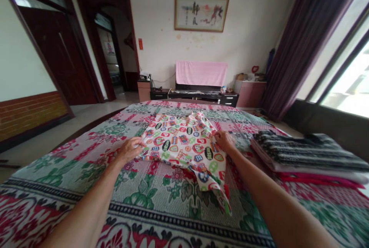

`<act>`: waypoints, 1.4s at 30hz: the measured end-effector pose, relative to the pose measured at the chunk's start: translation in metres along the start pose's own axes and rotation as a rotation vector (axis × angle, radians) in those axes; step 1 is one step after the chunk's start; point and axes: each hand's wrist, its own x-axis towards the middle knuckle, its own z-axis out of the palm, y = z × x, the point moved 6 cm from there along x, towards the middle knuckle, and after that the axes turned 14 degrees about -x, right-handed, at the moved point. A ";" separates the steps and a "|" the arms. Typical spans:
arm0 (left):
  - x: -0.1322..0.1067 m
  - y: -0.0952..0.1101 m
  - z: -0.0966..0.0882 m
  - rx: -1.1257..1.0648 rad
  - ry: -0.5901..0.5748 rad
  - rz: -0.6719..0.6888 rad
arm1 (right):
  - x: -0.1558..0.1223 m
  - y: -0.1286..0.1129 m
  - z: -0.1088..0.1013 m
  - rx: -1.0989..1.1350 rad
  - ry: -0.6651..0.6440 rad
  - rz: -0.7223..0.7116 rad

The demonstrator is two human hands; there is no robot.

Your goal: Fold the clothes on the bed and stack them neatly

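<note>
Both hands are working a thin, crumpled printed garment [184, 142], covered in bright badge shapes, lying mid-bed on a woven floral bedspread [150, 198]. Left hand [130, 149] is gripping its left edge, right hand [224, 140] is pinching the right edge. Folded striped fabrics [305, 150] are sitting stacked to the right.

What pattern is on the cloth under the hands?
Colourful badge-like patches on a white cloth, seen in the head view.
</note>
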 end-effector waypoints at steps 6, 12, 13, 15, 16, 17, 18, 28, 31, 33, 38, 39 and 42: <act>-0.001 -0.001 -0.001 -0.015 -0.088 -0.023 | -0.005 0.011 -0.002 0.097 0.091 0.054; 0.002 -0.008 0.001 -0.023 -0.042 -0.001 | -0.030 0.029 -0.011 0.343 0.104 0.031; 0.002 -0.008 0.001 -0.022 -0.036 0.000 | -0.036 0.029 -0.014 0.371 0.095 0.004; 0.002 -0.008 0.002 -0.020 -0.023 0.012 | -0.052 0.026 -0.022 0.394 0.097 -0.072; 0.002 -0.008 0.003 -0.018 -0.014 0.023 | -0.061 0.022 -0.027 0.394 0.109 -0.121; 0.001 -0.007 0.003 -0.011 -0.003 0.034 | -0.070 0.017 -0.033 0.390 0.125 -0.175; 0.000 -0.006 0.003 0.000 0.010 0.041 | -0.079 0.012 -0.038 0.385 0.138 -0.228; -0.037 0.077 0.019 0.167 0.020 0.366 | -0.137 -0.021 -0.043 0.344 0.174 -0.549; -0.051 0.114 0.040 0.101 -0.082 0.483 | -0.139 -0.019 -0.041 0.349 0.185 -0.560; -0.057 0.128 0.052 0.057 -0.132 0.507 | -0.139 -0.018 -0.041 0.345 0.177 -0.544; -0.060 0.139 0.072 0.002 -0.164 0.544 | -0.141 -0.019 -0.044 0.361 0.185 -0.549; -0.059 0.139 0.074 -0.009 -0.167 0.550 | -0.141 -0.019 -0.044 0.365 0.188 -0.550; -0.059 0.136 0.073 -0.028 -0.167 0.544 | -0.139 -0.018 -0.044 0.367 0.184 -0.529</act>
